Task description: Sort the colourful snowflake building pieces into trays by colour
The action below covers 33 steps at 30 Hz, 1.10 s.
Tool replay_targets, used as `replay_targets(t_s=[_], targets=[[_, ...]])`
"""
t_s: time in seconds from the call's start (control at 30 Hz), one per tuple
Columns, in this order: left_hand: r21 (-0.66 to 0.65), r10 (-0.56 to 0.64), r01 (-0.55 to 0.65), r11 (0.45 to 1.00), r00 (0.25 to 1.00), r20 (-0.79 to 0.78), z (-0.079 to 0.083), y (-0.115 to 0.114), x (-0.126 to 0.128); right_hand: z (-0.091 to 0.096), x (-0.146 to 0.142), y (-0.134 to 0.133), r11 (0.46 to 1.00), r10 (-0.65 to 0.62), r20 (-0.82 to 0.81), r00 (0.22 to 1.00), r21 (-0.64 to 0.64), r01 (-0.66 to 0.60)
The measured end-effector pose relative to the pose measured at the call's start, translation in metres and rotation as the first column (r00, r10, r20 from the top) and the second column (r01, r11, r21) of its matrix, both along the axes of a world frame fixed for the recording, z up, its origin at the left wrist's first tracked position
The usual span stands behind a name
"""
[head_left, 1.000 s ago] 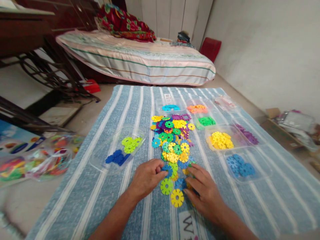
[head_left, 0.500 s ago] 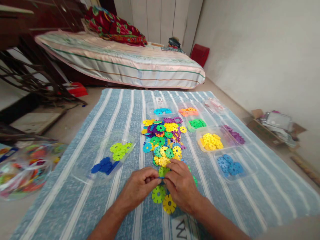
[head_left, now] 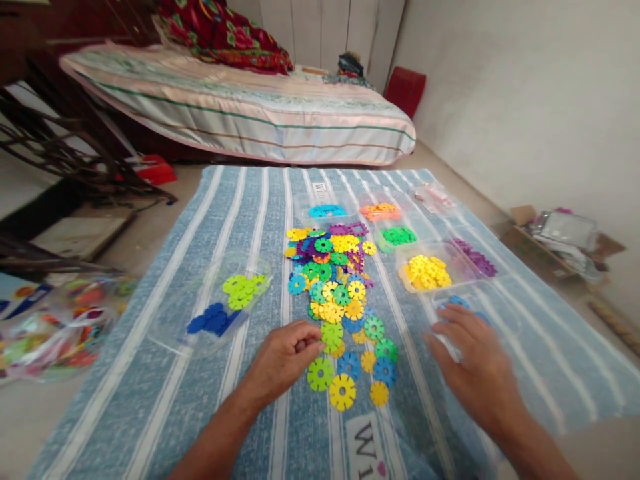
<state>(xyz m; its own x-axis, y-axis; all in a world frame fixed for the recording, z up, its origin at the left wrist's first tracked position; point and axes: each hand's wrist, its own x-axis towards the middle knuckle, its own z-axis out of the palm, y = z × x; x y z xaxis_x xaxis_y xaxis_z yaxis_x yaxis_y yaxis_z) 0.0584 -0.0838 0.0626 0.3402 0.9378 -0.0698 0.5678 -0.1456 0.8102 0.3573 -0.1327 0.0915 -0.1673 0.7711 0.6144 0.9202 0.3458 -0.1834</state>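
**Hands at the near edge of a pile of plastic discs**

Left hand (head_left: 286,360) lies curled on the striped cloth (head_left: 240,200) in the lower middle of the frame. Its thumb and forefinger are drawn close together right at the rim of a lime-green disc (head_left: 331,333). Whether that grip actually pinches the disc or only touches it cannot be told from this angle. Right hand (head_left: 475,367), at lower right, is spread flat with nothing in it, its fingers reaching over the near side of a clear tray (head_left: 503,317) that holds blue discs (head_left: 456,301).

The lime-green disc sits at the near end of the mixed pile (head_left: 333,280) in the centre of the frame. A yellow disc (head_left: 343,392) and a few other loose discs lie just below it.

The discs look thin, stiff and very light, with notched rims. Lying flat on cloth, one is probably best taken by its edge, with a fingertip hooked in a notch and the thumb opposite. The plastic looks smooth, so a pinch on the flat faces could slip.

Farther out, a tray of yellow discs (head_left: 425,272) stands above the right hand. Another tray (head_left: 165,327), left of centre, holds lime and dark blue discs. A bag of toys (head_left: 55,327) lies at the left edge and a bed (head_left: 240,113) runs across the top.
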Motion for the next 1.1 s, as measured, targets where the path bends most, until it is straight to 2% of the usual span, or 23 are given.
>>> replay_targets(t_s=[0.07,0.17,0.3,0.43,0.57,0.73,0.93,1.03,1.1], targets=[[0.0,0.005,-0.005,1.0,1.0,-0.01,0.001,0.0,0.0,-0.009,-0.023,-0.004,0.99,0.109,-0.043,0.993,-0.09,-0.112],[0.022,0.009,-0.008,1.0,1.0,-0.023,0.002,0.0,0.001,-0.021,-0.054,-0.007,0.955,0.183,-0.056,0.981,-0.227,-0.191],[0.043,-0.002,0.004,0.999,0.999,-0.037,0.001,0.0,0.002,-0.032,-0.073,-0.006,0.925,0.208,-0.001,0.978,-0.325,-0.197],[0.047,-0.014,0.017,0.999,0.999,-0.053,-0.002,0.0,0.0,-0.039,-0.076,-0.005,0.918,0.206,0.001,0.978,-0.345,-0.193],[0.035,-0.025,0.027,0.999,0.999,-0.048,-0.003,0.001,0.0,-0.038,-0.073,-0.003,0.913,0.201,-0.105,0.974,-0.341,-0.225],[0.029,-0.028,0.029,0.999,0.999,-0.034,-0.002,0.001,0.0,-0.031,-0.065,0.001,0.9,0.242,-0.286,0.927,-0.291,-0.324],[0.033,-0.017,0.018,0.999,0.999,-0.028,0.001,0.0,0.002,-0.016,-0.054,-0.003,0.868,0.219,-0.393,0.893,-0.34,-0.362],[0.03,-0.016,0.017,0.999,0.999,-0.032,0.001,0.0,0.002,-0.002,-0.038,0.007,0.931,0.184,-0.37,0.911,-0.231,-0.282],[0.025,-0.012,0.013,1.0,0.999,-0.031,0.001,0.0,0.002,0.01,-0.023,0.019,0.991,0.099,-0.308,0.946,-0.06,-0.123]])
